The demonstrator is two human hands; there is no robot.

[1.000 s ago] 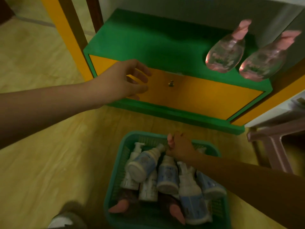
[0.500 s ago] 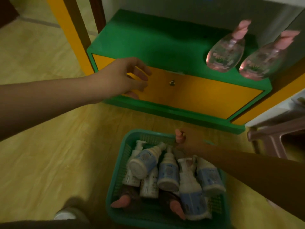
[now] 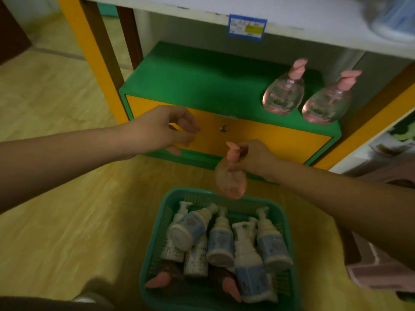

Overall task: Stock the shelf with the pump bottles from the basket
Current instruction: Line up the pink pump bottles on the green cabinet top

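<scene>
The right hand pinches a pink bottle by its pump neck above the basket, probably for an upright landing on the shelf beyond, while the left hand hovers empty, fingers loose.

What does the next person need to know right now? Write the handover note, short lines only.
Right hand: grips a pink pump bottle by its neck, held in the air above the basket's far rim.
Left hand: open, holds nothing, in front of the yellow drawer front.
Done: two pink pump bottles stand at the right end of the green shelf.
Left: shelve the held bottle, probably beside those two; then the white and blue pump bottles and the pink-capped ones in the basket.
</scene>
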